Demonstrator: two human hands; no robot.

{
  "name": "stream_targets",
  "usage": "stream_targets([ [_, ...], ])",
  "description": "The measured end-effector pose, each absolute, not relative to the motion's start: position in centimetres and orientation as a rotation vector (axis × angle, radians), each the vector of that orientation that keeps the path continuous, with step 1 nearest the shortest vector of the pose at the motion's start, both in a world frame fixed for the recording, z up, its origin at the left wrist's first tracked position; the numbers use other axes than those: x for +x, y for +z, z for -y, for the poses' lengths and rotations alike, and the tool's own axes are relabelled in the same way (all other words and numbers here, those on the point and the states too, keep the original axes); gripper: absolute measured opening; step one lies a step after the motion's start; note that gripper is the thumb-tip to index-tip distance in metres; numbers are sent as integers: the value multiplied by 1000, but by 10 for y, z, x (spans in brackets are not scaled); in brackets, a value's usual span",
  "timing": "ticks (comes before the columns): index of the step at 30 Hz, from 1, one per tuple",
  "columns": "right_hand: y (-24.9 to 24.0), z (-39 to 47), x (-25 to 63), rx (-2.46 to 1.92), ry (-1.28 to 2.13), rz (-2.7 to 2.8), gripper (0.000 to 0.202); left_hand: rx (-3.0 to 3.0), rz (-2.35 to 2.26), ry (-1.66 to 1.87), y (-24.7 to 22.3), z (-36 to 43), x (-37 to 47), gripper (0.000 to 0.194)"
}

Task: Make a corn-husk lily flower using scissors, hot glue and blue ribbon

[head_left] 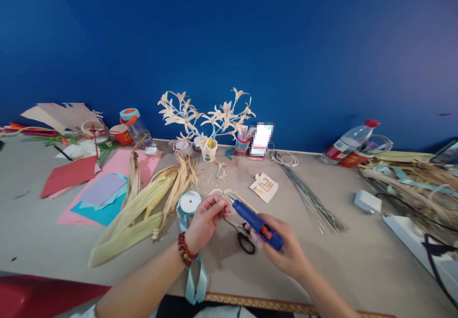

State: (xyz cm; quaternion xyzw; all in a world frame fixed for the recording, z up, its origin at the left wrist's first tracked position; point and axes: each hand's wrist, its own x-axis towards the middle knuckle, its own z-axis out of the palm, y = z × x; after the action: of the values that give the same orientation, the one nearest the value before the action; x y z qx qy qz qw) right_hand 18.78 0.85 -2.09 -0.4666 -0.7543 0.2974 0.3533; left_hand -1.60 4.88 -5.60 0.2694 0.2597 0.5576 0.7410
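Observation:
In my right hand (282,241) is a blue glue gun (252,217), its nozzle pointing left toward my left fingertips. My left hand (211,217) is closed in a pinch, with a pale, thin piece at its fingertips that is too small to name. Beside the left hand stands a spool (190,203) of light blue ribbon (196,280), which trails past my wrist to the table's front edge. Black-handled scissors (246,242) lie beneath the glue gun, their blades partly hidden by my hands.
Dried corn husks (143,213) and coloured paper (103,189) spread over the left. Husk flowers stand in a paper cup (209,150) at the back. Wires (315,198), a bottle (348,141), a white adapter (368,202) and a power strip (408,234) lie to the right.

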Motion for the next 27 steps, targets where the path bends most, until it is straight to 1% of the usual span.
stream_targets([
  [6,-23,-10,186,-1198,727,1992,15,592,-535,1213,-58,-48,-17,12],
  [14,-30,-9,188,-1242,628,1961,19,605,-510,1197,-55,-48,-17,12],
  [21,-29,-11,188,-1113,469,2022,12,601,-504,1189,-55,-48,-18,12],
  [27,-27,-11,188,-1089,443,2060,11,605,-500,1189,-56,-48,-18,10],
])
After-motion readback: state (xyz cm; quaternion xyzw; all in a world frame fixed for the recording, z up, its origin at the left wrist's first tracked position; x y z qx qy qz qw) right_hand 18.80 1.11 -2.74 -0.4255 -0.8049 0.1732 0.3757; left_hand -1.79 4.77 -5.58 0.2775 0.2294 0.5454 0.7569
